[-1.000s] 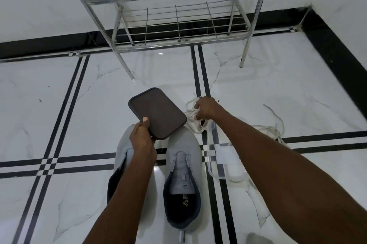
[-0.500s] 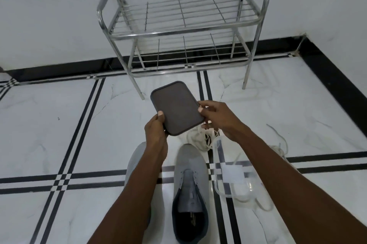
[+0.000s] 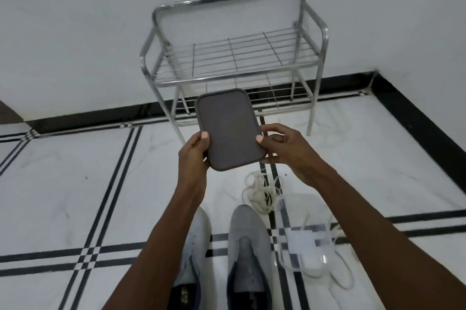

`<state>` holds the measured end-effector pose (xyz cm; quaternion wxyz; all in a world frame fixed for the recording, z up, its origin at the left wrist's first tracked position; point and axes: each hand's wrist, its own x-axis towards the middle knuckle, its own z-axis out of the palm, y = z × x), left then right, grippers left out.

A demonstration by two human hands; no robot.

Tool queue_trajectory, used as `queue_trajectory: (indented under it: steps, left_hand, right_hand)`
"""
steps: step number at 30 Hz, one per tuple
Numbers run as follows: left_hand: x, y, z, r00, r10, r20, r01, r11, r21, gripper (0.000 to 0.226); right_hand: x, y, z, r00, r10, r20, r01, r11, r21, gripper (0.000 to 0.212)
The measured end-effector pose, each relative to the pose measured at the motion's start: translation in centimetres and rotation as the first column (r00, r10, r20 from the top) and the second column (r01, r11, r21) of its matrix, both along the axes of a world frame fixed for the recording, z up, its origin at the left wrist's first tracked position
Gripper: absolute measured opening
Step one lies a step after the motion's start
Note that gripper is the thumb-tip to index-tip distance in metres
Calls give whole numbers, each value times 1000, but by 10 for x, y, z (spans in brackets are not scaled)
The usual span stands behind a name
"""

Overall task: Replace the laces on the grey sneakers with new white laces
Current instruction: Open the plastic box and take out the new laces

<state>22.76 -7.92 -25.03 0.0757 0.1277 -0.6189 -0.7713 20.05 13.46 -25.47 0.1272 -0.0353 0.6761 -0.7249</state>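
Two bare hands hold a flat dark grey rounded-rectangular lid [image 3: 229, 129] up over the floor, in front of the lower shelf of a chrome wire two-tier rack [image 3: 234, 62] that stands against the white wall. The left hand [image 3: 194, 152] has its grip closed on the lid's left edge, thumb on top and fingers curled underneath. The right hand [image 3: 282, 147] pinches the lid's right edge, thumb tip on the upper face and fingers bent beneath it.

Below the hands, two grey fabric sneakers [image 3: 248, 239] stand side by side on the white marble floor with black inlay stripes [image 3: 75, 196], toes pointing away from the person; the left forearm crosses over the left sneaker. No lace shows through their eyelets, though that part is blurred. Just beyond the right sneaker's toe lies a loose tangle of off-white laces [image 3: 259, 191]. Just right of that sneaker sits a clear plastic rectangular container [image 3: 302, 231], open at the top, with something white inside. More white lace [image 3: 340, 277] loops on the floor along its near right side, partly under the right forearm.
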Motion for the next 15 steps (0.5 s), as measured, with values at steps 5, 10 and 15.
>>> queue_trajectory:
  steps: [5, 10, 15]
  left_hand:
    - [31, 51, -52, 980, -162, 119, 170, 984, -53, 33]
    - [66, 100, -125, 940, -184, 286, 230, 963, -138, 18]
    - [87, 118, -163, 927, -104, 360, 232, 914, -333, 21]
  right_hand:
    - [25, 53, -42, 983, -157, 90, 136, 969, 205, 29]
    - [58, 104, -100, 950, -263, 165, 118, 796, 593, 19]
    - [88, 125, -131, 946, -244, 212, -9, 636, 771, 30]
